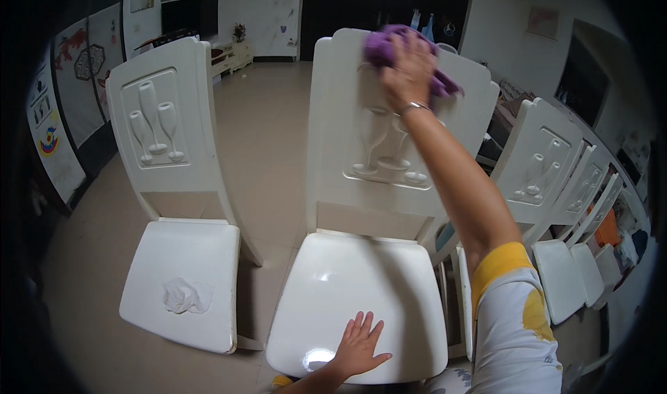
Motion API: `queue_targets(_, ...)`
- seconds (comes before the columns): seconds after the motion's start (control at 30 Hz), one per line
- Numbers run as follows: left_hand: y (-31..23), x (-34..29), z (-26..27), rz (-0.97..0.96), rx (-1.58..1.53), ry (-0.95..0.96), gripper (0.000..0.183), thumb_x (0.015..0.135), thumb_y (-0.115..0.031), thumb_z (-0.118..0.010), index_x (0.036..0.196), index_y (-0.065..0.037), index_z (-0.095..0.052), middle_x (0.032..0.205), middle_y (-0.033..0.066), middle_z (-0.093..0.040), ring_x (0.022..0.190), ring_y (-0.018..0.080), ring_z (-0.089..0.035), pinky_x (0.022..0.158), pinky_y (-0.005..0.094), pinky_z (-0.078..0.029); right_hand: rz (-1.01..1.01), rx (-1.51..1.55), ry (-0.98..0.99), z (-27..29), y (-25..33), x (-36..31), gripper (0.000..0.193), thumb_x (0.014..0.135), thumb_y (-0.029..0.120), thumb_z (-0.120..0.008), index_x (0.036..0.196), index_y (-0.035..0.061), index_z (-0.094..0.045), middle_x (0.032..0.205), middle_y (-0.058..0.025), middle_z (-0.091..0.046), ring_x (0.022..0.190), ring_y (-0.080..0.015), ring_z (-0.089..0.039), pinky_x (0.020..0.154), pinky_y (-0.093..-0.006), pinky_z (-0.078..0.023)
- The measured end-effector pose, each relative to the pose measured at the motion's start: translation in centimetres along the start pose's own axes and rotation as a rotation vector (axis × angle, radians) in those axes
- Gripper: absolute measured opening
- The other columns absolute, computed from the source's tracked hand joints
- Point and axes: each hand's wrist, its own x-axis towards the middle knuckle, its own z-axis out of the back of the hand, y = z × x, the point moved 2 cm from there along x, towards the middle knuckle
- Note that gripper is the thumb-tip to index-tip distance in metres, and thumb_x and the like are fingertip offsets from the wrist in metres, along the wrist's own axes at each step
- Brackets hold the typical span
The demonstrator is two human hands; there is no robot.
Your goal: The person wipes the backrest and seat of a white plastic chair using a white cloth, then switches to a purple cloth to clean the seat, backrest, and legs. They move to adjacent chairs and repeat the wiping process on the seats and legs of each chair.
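My right hand holds a purple cloth to the top edge of the center chair, its grip clamped over the bunched fabric. One loose end of the cloth hangs to the right, against the back of the center chair. A bracelet circles my right wrist, and a white-and-yellow sleeve covers the upper arm at the right of the center chair. My left hand lies palm down on the front part of the center chair's glossy white seat, its grip empty, fingers spread apart and thumb pointing right. Below the cloth, I see a raised relief of glasses on the center chair's back, partly covered by my right arm. A dark shadow falls across the seat. To the left of the center chair stands the left chair, a crumpled white wad on its seat. To the right of the center chair, more white chairs stand in a row. Beyond the center chair, the floor runs back to a low cabinet at far left.
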Motion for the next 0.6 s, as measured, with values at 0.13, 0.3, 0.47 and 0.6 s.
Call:
queue_targets(0.13, -1.3, 0.8, 0.8, 0.002, -0.049, 0.066, 0.081, 0.083, -0.055, -0.058, 0.144, -0.006, -0.033, 0.151, 0.0266, -0.017, 0.142, 0.0434, -0.01, 0.114, 0.0525, -0.01, 0.18, -0.081, 0.136, -3.0, 6.3, 0.9, 0.062, 0.081, 0.022, -0.057, 0.14, 0.0153, -0.041, 0.149, -0.0133, -0.033, 0.139, -0.0328, -0.027, 0.115, -0.0466, -0.017)
queue_targets(0.3, 0.9, 0.6, 1.5, -0.023, -0.23, 0.006, 0.076, 0.086, -0.047, -0.061, 0.143, -0.005, -0.033, 0.149, 0.0266, -0.024, 0.14, 0.0424, -0.018, 0.113, 0.0485, -0.017, 0.609, 0.002, 0.311, 0.0, 1.1, 0.8, 0.051, 0.083, 0.011, -0.058, 0.133, 0.0192, -0.05, 0.144, -0.0077, -0.043, 0.137, -0.0264, -0.034, 0.116, -0.0404, -0.022)
queue_targets(0.47, 4.8, 1.6, 6.1, 0.039, -0.646, -0.414, 0.067, 0.086, -0.028, -0.068, 0.14, -0.003, -0.039, 0.143, 0.0238, -0.038, 0.135, 0.0379, -0.032, 0.111, 0.0442, -0.028, 0.188, -0.04, -0.004, 4.8, -6.9, 5.1, 0.042, 0.076, 0.014, -0.063, 0.118, 0.0152, -0.058, 0.122, -0.0075, -0.06, 0.115, -0.0296, -0.054, 0.102, -0.0428, -0.04)
queue_targets(0.6, 9.0, 10.1, 19.4, -0.105, -0.226, -0.723, 0.074, 0.083, -0.021, -0.068, 0.145, -0.004, -0.03, 0.146, 0.0216, -0.034, 0.135, 0.0382, -0.033, 0.111, 0.0437, -0.028, -0.008, 0.147, 0.217, 4.3, -2.7, 6.0, 0.042, 0.081, 0.012, -0.052, 0.122, 0.0198, -0.057, 0.11, -0.0159, -0.064, 0.1, -0.0375, -0.061, 0.092, -0.046, -0.047)
